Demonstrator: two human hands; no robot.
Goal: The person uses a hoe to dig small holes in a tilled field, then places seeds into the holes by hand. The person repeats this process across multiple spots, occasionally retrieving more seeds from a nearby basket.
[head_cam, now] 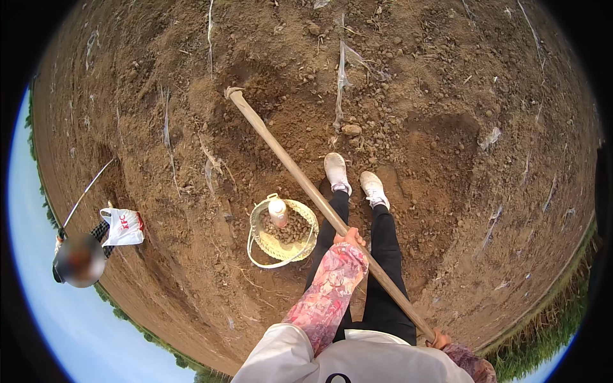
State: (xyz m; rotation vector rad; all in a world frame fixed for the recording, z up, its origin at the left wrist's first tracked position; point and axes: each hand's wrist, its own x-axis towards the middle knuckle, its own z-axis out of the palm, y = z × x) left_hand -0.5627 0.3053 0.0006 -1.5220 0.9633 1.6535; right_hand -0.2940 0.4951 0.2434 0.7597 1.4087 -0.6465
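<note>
A long wooden tool handle (297, 173) runs slantwise across the view, from the dug soil at upper left to my waist at lower right. My left hand (349, 238) grips it near the middle, in front of my legs. Around its rear end, by my right hip, my right hand (437, 339) is closed. The tool's head, at the far end, is mostly hidden in or against the soil. Left of my feet stands a woven basket (256, 234) with a white handle. It holds many small brownish lumps (299, 229) and a bottle with a white cap (278, 210).
Loose brown soil (440, 167) with clods and a darker hollow lies around my shoes. Strips of torn plastic film (341, 81) stick out of the ground. At far left a person (79, 261) holds a long-handled tool, with a white plastic bag (125, 227) beside them.
</note>
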